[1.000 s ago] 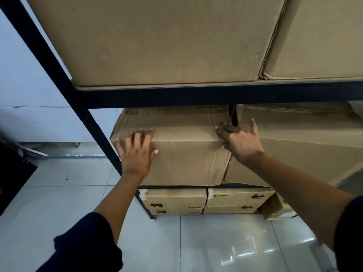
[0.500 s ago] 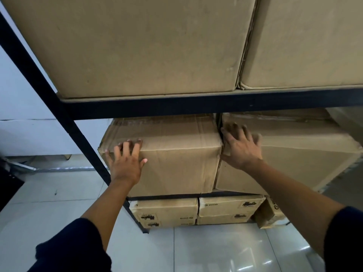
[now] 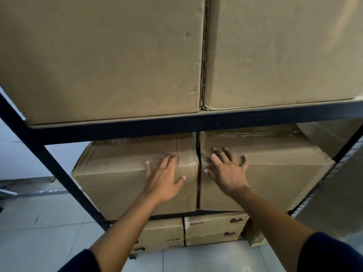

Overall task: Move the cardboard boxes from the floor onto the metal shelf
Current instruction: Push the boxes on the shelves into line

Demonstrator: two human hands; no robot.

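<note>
Two plain cardboard boxes stand side by side on the middle level of the black metal shelf (image 3: 176,124). My left hand (image 3: 165,177) presses flat with spread fingers on the front right part of the left box (image 3: 117,179). My right hand (image 3: 227,171) presses flat on the front left part of the right box (image 3: 284,173). Both hands lie close to the narrow gap between the two boxes. Neither hand holds anything.
Two large boxes (image 3: 110,55) (image 3: 284,48) fill the shelf level above. Smaller printed boxes (image 3: 214,228) sit on the lowest level near the white tiled floor (image 3: 49,232). A slanted black upright (image 3: 49,160) runs at the left, another upright (image 3: 345,146) at the right.
The right box has been pushed in square beside the left box. My left hand slid from the left box's left part to its right part; my right hand moved onto the right box's front.
</note>
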